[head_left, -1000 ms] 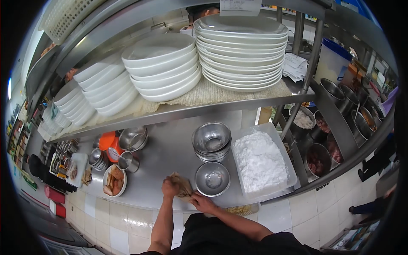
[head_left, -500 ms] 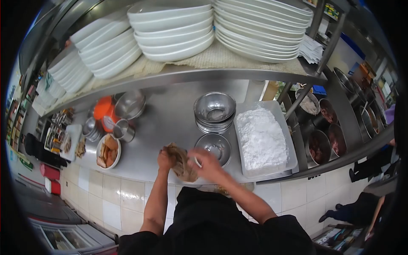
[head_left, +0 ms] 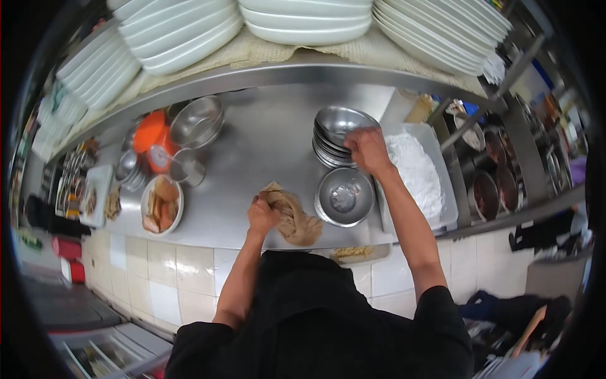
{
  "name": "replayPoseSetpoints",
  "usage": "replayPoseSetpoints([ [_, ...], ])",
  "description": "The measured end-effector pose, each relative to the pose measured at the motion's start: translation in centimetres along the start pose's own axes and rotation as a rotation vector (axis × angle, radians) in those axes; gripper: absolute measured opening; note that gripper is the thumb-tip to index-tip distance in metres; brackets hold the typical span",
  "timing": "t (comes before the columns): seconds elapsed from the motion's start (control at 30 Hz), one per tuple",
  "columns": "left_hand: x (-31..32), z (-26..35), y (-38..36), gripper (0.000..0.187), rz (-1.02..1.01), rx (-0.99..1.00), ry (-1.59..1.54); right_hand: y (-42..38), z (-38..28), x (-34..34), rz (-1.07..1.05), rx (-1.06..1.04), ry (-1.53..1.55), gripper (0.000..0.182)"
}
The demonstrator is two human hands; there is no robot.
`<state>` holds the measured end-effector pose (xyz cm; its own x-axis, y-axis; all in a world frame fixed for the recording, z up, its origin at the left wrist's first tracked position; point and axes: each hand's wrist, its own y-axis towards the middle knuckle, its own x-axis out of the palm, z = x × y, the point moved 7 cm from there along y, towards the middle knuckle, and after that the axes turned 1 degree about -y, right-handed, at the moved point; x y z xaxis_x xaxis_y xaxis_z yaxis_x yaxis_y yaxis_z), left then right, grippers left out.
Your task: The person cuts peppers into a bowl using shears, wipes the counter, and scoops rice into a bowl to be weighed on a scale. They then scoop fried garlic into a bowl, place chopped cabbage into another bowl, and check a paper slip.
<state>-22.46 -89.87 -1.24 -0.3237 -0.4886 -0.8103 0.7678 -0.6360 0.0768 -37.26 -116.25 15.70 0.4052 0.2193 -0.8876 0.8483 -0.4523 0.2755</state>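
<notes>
My left hand (head_left: 262,216) is closed on one end of a crumpled brown cloth (head_left: 295,222), which lies on the steel counter near its front edge. Over at the stack of metal bowls (head_left: 333,120), my right hand (head_left: 368,149) has its fingers closed at the right rim of the top bowl. A single metal bowl (head_left: 344,197) sits in front of the stack, with a little whitish residue or glare at its bottom. To the right stands a clear plastic tub (head_left: 447,205) of white powder (head_left: 413,170), partly hidden by my right forearm.
An overhead shelf (head_left: 271,74) with stacked white dishes (head_left: 309,22) crosses above the counter. On the left are a bowl of bread-like pieces (head_left: 163,202), an orange scale (head_left: 151,139) and a metal mixing bowl (head_left: 197,123). Metal pots (head_left: 486,196) stand at right; other people are beyond.
My right hand has moved away from the cloth, up and right to the bowl stack. My left hand still holds the cloth. The camera view has shifted, and the shelf looks nearer.
</notes>
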Motion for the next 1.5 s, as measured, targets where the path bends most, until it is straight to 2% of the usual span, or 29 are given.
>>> replayPoseSetpoints([
  [0.03,0.3,-0.2,0.3,0.053,-0.060,0.053,-0.002,-0.5,-1.0,-1.0,0.140,-0.054,-0.041,0.005],
  [0.1,0.0,0.4,0.5,0.059,-0.173,0.164,0.005,-2.6,-3.5,-2.6,0.221,-0.018,-0.007,0.008],
  [0.17,-3.7,2.4,0.0,0.067,-0.248,-0.020,-0.136,-5.1,-6.8,-4.2,0.330,-0.037,0.055,0.015],
  [0.2,-5.6,4.6,-0.4,0.067,-0.313,0.046,-0.127,-7.0,-8.5,-4.4,0.363,-0.031,0.076,0.019],
  [0.27,-8.0,7.7,-1.5,0.070,-0.527,-0.049,-0.416,-10.8,-12.8,-4.9,0.418,0.040,0.041,0.016],
  [0.3,-8.0,8.6,-1.9,0.070,-0.611,0.017,-0.407,-12.7,-14.7,-4.4,0.455,0.086,0.017,0.019],
  [0.37,-7.1,10.8,-4.6,0.058,-1.120,-0.187,-1.242,-16.4,-18.2,-3.2,0.514,0.214,-0.048,0.023],
  [0.47,-6.0,12.8,-9.3,0.051,-1.535,-0.211,-1.085,-21.9,-23.0,-0.8,0.537,0.450,-0.036,0.020],
  [0.5,-5.6,13.6,-11.4,0.046,-1.505,-0.123,-0.916,-24.4,-24.5,-0.2,0.553,0.540,-0.053,0.019],
  [0.53,-4.9,13.7,-13.8,0.046,-1.614,-0.070,-0.854,-27.1,-26.0,0.5,0.576,0.648,-0.072,0.018],
  [0.63,-1.9,11.7,-22.3,0.032,-1.881,-0.171,-0.707,-35.3,-30.8,3.2,0.683,0.902,-0.175,0.012],
  [0.67,-2.0,11.7,-21.0,0.032,-1.937,-0.120,-0.619,-34.2,-31.6,3.5,0.731,1.033,-0.207,0.012],
  [0.73,-1.8,9.9,-27.6,0.030,-2.102,-0.112,-0.475,-39.3,-35.7,5.7,0.709,1.127,-0.242,0.012],
  [0.77,-2.1,8.6,-29.8,0.030,-2.165,-0.076,-0.391,-40.9,-37.6,6.9,0.695,1.217,-0.209,0.019],
  [0.8,-2.1,7.3,-31.8,0.028,-2.195,-0.048,-0.353,-42.5,-40.2,7.6,0.740,1.282,-0.230,0.019],
  [0.87,-2.2,4.8,-35.9,0.026,-2.246,0.005,-0.281,-45.4,-45.6,9.0,1.061,1.290,-0.204,0.028],
  [0.9,-3.2,4.0,-38.0,0.027,-2.270,0.055,-0.188,-45.9,-48.2,9.0,1.085,1.326,-0.222,0.028],
  [0.97,-5.2,1.4,-44.1,0.027,-2.244,0.232,-0.015,-50.8,-55.8,10.8,1.425,1.539,-0.468,0.035],
  [1.0,-5.8,0.2,-47.1,0.027,-2.247,0.253,0.019,-53.4,-58.8,13.6,1.507,1.692,-0.518,0.040],
  [1.07,-5.8,-3.4,-51.5,0.023,-2.261,0.376,0.202,-58.2,-63.9,20.7,1.729,1.936,-0.539,0.038],
  [1.1,-5.3,-5.1,-53.3,0.024,-2.243,0.372,0.240,-60.3,-66.3,24.9,1.821,2.133,-0.476,0.035],
  [1.13,-4.9,-6.5,-55.0,0.025,-2.221,0.365,0.269,-62.3,-68.4,29.3,1.801,2.248,-0.575,0.035],
  [1.17,-4.8,-7.8,-56.6,0.025,-2.173,0.353,0.288,-64.6,-70.2,34.8,2.020,2.357,-0.378,0.034],
  [1.2,-4.5,-8.9,-58.1,0.025,-2.162,0.370,0.296,-66.3,-72.0,38.8,2.021,2.580,-0.310,0.034],
  [1.23,-4.0,-10.0,-59.4,0.025,-2.135,0.419,0.326,-68.1,-73.6,41.5,2.151,2.606,-0.195,0.034],
  [1.27,-3.6,-10.9,-60.9,0.025,-2.109,0.461,0.349,-70.1,-74.6,42.4,2.167,2.601,-0.183,0.034],
  [1.33,-2.7,-12.0,-63.3,0.022,-2.048,0.446,0.345,-73.3,-76.4,44.9,2.369,2.706,-0.076,0.036],
  [1.47,-0.2,-13.4,-66.6,0.022,-1.982,0.461,0.270,-78.7,-75.4,45.9,2.274,2.795,0.144,0.040],
  [1.5,0.4,-13.6,-67.1,0.021,-1.975,0.414,0.244,-79.6,-74.7,45.1,2.189,2.642,0.414,0.042],
])
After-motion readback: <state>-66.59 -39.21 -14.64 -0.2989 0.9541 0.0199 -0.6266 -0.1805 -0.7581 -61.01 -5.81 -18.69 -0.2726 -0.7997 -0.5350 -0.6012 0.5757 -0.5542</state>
